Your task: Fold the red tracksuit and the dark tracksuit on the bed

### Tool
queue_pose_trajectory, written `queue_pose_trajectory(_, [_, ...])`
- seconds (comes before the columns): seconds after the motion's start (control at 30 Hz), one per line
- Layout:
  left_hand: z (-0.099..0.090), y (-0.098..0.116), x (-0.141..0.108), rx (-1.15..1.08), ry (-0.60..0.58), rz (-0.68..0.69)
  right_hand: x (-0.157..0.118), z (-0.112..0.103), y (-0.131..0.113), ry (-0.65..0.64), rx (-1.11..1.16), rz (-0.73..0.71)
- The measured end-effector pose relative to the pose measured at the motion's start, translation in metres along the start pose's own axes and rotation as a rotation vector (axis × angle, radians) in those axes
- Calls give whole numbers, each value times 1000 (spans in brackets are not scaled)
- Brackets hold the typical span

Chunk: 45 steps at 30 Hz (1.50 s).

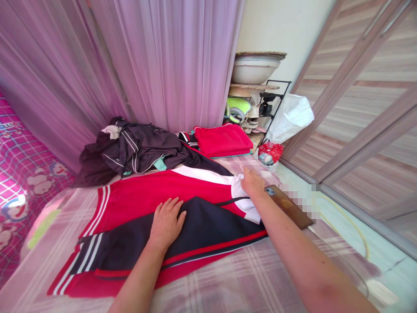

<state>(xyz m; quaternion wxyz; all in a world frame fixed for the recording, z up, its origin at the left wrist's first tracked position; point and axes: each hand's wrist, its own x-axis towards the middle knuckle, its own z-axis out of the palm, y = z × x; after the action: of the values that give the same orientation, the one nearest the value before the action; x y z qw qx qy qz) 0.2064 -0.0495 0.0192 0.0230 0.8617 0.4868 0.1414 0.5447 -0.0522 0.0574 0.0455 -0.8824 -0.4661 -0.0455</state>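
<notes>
Here, at the frame's centre on the bed (208, 291): red-and-navy jacket (195, 187), long axis from lower left to right of centre. Navy sleeve (210, 226) directly under the left grip (167, 221), spread flat; white end (239, 191) at the right grip (253, 182), fingers curled; cannot tell whether pinching or only touching.

I see the garment (140, 193) on the sheet (228, 282), the clothes heap (146, 145) behind it, the folded stack (223, 140) right of that, and the phone (286, 206) right, seemingly near the sheet's edge.
</notes>
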Motion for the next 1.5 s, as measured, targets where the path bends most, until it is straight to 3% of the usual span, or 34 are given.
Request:
queue_pose_trajectory(0.13, [1, 0, -1, 15, 11, 8, 14, -6, -4, 38, -28, -196])
queue_pose_trajectory(0.33, [3, 0, -2, 18, 27, 8, 35, -10, -18, -199, -121, -351])
queue_pose_trajectory(0.47, [2, 0, -1, 22, 16, 2, 36, -4, -20, -55, -96, -442])
queue_pose_trajectory(0.6, [1, 1, -1, 20, 33, 8, 36, 13, -15, 50, -26, -312])
queue_pose_trajectory(0.73, [2, 1, -1, 22, 40, 14, 44, 20, -10, -17, 58, -256])
queue_pose_trajectory(0.87, [2, 1, 0, 23, 4, 12, 48, 12, 1, -16, 192, -206])
queue_pose_trajectory(1.07, [2, 0, 1, 17, -6, 4, 9, 0, 52, 114, 247, -114])
queue_pose_trajectory(1.23, [3, 0, 2, 13, 2, 2, -45, 2, 87, -30, 271, -131])
queue_pose_trajectory(1.37, [2, 0, 3, 22, -6, 2, -69, 6, 89, -83, 348, -219])
queue_pose_trajectory(1.5, [-1, 1, 3, 36, -19, -3, -76, 6, 81, -72, 382, -119])
